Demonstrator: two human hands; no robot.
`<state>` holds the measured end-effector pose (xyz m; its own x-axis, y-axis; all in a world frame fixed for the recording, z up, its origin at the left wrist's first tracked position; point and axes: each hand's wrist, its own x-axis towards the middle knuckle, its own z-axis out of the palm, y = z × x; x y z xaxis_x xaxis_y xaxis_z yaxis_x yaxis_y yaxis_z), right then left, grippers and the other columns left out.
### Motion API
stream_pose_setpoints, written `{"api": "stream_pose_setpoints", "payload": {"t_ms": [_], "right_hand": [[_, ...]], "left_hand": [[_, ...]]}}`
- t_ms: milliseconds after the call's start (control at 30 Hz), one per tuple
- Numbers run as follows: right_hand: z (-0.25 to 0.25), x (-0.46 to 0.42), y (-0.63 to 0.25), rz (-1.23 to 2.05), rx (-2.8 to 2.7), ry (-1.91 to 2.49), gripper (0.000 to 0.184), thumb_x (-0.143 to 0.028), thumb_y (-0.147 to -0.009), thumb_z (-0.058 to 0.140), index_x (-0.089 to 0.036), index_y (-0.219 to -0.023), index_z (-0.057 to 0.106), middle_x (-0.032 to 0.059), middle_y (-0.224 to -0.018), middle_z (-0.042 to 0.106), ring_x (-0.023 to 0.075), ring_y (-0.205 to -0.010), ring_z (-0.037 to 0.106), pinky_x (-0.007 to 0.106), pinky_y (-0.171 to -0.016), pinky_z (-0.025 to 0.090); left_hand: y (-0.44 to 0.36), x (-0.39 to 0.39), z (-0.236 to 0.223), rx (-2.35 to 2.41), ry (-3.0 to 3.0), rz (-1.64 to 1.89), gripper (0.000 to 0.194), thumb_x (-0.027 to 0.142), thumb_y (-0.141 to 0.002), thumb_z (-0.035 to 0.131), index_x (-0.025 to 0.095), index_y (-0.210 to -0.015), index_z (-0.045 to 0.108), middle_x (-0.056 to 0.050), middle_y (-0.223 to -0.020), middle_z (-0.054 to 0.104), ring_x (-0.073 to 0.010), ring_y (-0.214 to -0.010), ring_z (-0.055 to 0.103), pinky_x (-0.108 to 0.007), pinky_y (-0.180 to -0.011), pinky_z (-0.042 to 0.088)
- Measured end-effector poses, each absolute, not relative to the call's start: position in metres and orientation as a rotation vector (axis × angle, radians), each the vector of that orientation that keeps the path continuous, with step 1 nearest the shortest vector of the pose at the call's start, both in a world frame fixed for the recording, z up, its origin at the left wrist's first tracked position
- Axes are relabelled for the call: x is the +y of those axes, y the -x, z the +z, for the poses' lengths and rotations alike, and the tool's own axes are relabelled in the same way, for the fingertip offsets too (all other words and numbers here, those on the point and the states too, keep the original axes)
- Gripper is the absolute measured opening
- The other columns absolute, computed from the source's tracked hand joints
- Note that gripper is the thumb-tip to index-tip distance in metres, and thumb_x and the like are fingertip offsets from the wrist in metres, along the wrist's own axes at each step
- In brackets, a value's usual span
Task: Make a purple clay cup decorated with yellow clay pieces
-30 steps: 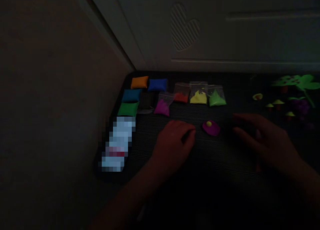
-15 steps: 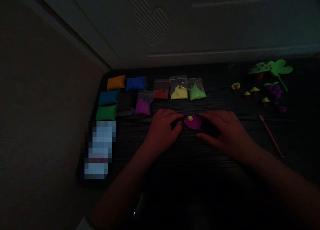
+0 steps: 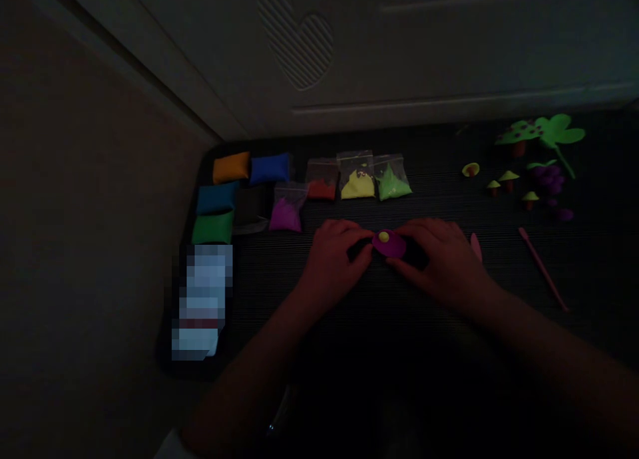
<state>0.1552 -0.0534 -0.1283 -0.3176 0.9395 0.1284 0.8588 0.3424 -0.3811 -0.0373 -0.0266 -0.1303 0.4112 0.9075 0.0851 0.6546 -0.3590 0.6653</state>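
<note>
A flat purple clay disc [image 3: 395, 247] lies in front of me on the dark tabletop, with a small yellow clay ball [image 3: 383, 237] toward its far left edge. My left hand [image 3: 339, 254] has thumb and fingertips drawn together at the disc's left rim. From the other side, my right hand [image 3: 439, 254] grips the rim, its fingers at the far right edge and its thumb at the near edge. Partly hidden behind the right hand is a pink flat-bladed tool [image 3: 476, 247]. Farther right lies a thin pink modelling stick [image 3: 543, 269].
Bags of red [image 3: 322, 187], yellow [image 3: 358, 185], light green [image 3: 393, 183] and purple clay [image 3: 286, 214] stand behind the hands. More coloured packets and a blurred bright phone-like object [image 3: 202, 306] are at left. Clay mushrooms [image 3: 508, 179], grapes [image 3: 548, 179] and a green clover shape [image 3: 560, 132] sit right.
Both hands have closed in on the purple disc and now touch its rim, where before they were just apart from it. The pink blade beside the right hand has come into sight.
</note>
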Motion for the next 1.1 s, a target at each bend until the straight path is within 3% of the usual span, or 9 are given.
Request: {"api": "stream_pose_setpoints", "payload": {"t_ms": [133,267,400,667,800,933,1100], "right_hand": [[-0.121,-0.053,-0.159,0.523,-2.16,1.552,0.035,-0.038,-0.076,0.059,-0.021,-0.106,0.056,0.0061,-0.102,0.063,0.0231,-0.094,0.056,0.039,-0.08,0.041],[-0.111,-0.056,-0.164,0.697,-2.012,1.49,0.037,-0.038,-0.075,0.061,-0.023,-0.108,0.055,0.0044,-0.102,0.063,0.0206,-0.093,0.058,0.036,-0.08,0.045],[-0.108,-0.058,-0.167,0.733,-1.958,1.421,0.035,-0.036,-0.075,0.062,-0.024,-0.107,0.055,0.0036,-0.101,0.062,0.0191,-0.091,0.058,0.034,-0.079,0.047],[-0.11,-0.055,-0.171,0.665,-1.962,1.356,0.039,-0.035,-0.074,0.064,-0.023,-0.109,0.053,0.0061,-0.101,0.06,0.0203,-0.093,0.057,0.036,-0.079,0.048],[-0.109,-0.057,-0.172,0.606,-1.907,1.338,0.041,-0.032,-0.075,0.063,-0.023,-0.113,0.052,0.0064,-0.104,0.058,0.019,-0.091,0.056,0.036,-0.077,0.048],[-0.107,-0.061,-0.171,0.434,-1.831,1.303,0.025,-0.02,-0.076,0.062,-0.024,-0.101,0.058,0.0034,-0.093,0.061,0.0164,-0.086,0.056,0.033,-0.075,0.047],[-0.105,-0.063,-0.169,0.354,-1.881,1.27,0.023,-0.016,-0.072,0.065,-0.023,-0.094,0.06,0.0024,-0.085,0.062,0.0158,-0.08,0.058,0.032,-0.071,0.047]], "left_hand": [[0.037,-0.027,-0.125,1.161,-1.698,0.72,0.019,0.024,-0.079,0.057,0.02,-0.096,0.064,-0.002,-0.097,0.061,-0.0153,-0.093,0.055,-0.031,-0.086,0.041],[0.028,-0.028,-0.121,0.913,-0.84,0.832,0.012,0.024,-0.079,0.057,0.019,-0.089,0.063,-0.001,-0.092,0.063,-0.013,-0.084,0.059,-0.027,-0.076,0.046],[0.014,-0.03,-0.118,0.705,-0.362,0.741,0.013,0.022,-0.082,0.052,0.015,-0.089,0.061,-0.004,-0.091,0.065,-0.0163,-0.084,0.063,-0.032,-0.079,0.049],[-0.003,-0.036,-0.118,0.581,-0.228,0.657,0.032,0.035,-0.089,0.04,0.011,-0.099,0.058,-0.01,-0.093,0.066,-0.0183,-0.085,0.064,-0.032,-0.08,0.049],[-0.004,-0.039,-0.122,0.607,-0.252,0.72,0.025,0.033,-0.087,0.048,0.013,-0.097,0.058,-0.008,-0.093,0.066,-0.0167,-0.085,0.064,-0.032,-0.08,0.05],[-0.007,-0.044,-0.121,0.603,-0.304,0.76,0.014,0.026,-0.084,0.054,0.016,-0.093,0.057,-0.004,-0.091,0.064,-0.0146,-0.083,0.063,-0.034,-0.08,0.05],[-0.008,-0.047,-0.12,0.625,-0.309,0.747,0.013,0.027,-0.081,0.058,0.017,-0.088,0.056,-0.001,-0.088,0.063,-0.0126,-0.079,0.062,-0.034,-0.078,0.051]]}}
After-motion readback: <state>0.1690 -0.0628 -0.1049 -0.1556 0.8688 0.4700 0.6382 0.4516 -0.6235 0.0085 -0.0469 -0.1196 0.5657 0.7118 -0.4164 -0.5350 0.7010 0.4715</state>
